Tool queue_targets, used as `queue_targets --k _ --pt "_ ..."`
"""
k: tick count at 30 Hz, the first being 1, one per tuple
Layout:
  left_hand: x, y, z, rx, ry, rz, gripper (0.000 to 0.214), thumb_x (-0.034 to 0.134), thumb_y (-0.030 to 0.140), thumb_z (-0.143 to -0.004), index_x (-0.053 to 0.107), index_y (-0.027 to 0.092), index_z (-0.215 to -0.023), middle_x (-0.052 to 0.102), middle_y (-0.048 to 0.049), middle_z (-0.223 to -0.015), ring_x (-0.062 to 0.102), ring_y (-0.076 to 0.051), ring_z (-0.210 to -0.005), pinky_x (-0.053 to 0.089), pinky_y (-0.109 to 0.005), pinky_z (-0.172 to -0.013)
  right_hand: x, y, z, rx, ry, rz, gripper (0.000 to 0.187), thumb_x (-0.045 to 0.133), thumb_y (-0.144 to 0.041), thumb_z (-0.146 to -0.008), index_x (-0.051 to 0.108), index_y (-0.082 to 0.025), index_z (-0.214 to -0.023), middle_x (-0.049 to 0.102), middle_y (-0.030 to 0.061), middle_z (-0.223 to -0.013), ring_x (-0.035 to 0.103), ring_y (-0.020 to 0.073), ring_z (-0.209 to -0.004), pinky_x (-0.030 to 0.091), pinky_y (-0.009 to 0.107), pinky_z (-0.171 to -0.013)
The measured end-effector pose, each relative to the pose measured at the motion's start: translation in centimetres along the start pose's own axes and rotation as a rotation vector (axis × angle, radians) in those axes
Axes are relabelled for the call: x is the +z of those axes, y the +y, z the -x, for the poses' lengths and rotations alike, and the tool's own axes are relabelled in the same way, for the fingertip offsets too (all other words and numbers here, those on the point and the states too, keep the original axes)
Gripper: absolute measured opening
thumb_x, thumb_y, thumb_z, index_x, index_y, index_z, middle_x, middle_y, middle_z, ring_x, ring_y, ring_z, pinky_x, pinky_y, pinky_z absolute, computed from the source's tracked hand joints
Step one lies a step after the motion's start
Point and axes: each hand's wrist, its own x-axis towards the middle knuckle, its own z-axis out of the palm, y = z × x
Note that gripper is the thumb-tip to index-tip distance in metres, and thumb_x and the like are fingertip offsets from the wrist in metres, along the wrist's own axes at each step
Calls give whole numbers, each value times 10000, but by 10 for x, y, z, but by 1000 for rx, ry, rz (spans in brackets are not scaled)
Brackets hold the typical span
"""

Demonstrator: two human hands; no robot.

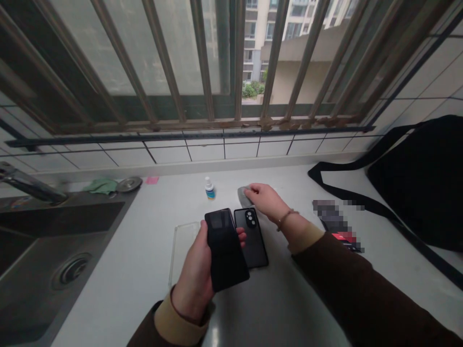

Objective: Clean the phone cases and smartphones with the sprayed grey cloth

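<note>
Left hand (193,284) has its fingers wrapped round a black phone (226,248) — one slip and it could land on the second phone (253,241) right below it, or in the steel sink (54,289) beside the worktop (108,299). Right hand (265,202) sits on a grey cloth (244,196) — can't tell if it's gripping. A small bottle (209,189) stands just past the phones.

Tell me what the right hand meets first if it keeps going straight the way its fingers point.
The grey cloth comes first, as it is already under the right hand. Beyond that, the line seems to pass behind the small bottle towards the tiled wall, though depth is hard to judge.
</note>
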Motion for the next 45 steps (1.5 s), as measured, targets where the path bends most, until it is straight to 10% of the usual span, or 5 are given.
queue_targets --k 6,14,31,40,45 --pt "2 0 -2 -45 -10 -13 754 354 642 -1111 767 16 -1196 830 -242 -1081 825 -263 -848 666 -352 -818 32 -11 -33 55 -141 212 259 600 -327 -1031 755 -150 -923 697 10 -691 592 144 -616 443 247 -633" --pt "4 1 0 -3 -5 11 748 353 650 -1105 741 40 -1296 821 -242 -1144 825 -279 -917 652 -379 -865 -3 -36 -23 35 -22 626 360 612 -388 -1046 785 -72 -1027 780 271 -1161 706 334 -1150 463 365 -952" --pt "-1 -22 8 50 -605 -76 839 306 784 -1053 554 180 -1579 636 -199 -1535 527 -375 -1480 378 -519 -1223 -1 -72 94 -76 -246 573 292 700 -477 -951 714 -198 -1034 784 114 -1038 727 263 -955 473 324 -759" --pt "-13 -11 -10 661 25 -899 388 631 557 -1009 836 233 -1069 784 -87 -928 679 -281 -877 472 -356 -805 2 -57 82 136 2 849 455 667 -457 -934 696 -64 -1162 737 239 -1100 738 317 -930 523 367 -743" --pt "-12 -3 -6 742 96 -1019 371 569 478 -1031 796 234 -867 723 -41 -762 642 -242 -727 420 -324 -674 29 -53 69 155 -26 924 460 655 -462 -977 724 -59 -1187 723 264 -1169 735 314 -997 567 370 -815"
